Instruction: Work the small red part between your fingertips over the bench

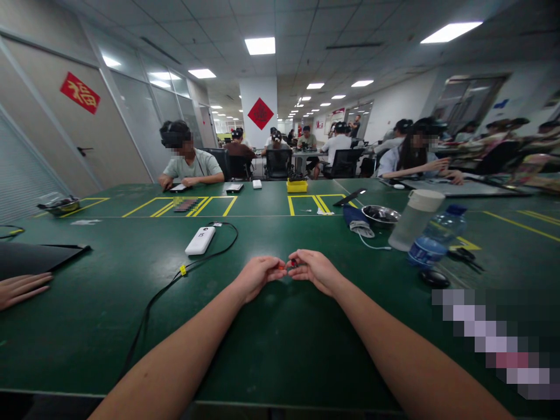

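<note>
Orange bit (281, 267), dark-red bit (293, 263): too small to tell axis or pointing dir. L hand (259, 276) pinches former at its 3 o'clock; R hand (318, 273) pinches latter at 9 o'clock.

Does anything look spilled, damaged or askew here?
Nothing looks spilled or damaged. The frosted bottle and blue-capped bottle appear to lean right, possibly just lens distortion. A pixelated patch at lower right hides whatever lies there. The orange-red piece in the left hand and dark-red piece in the right hand are too small to judge.
</note>
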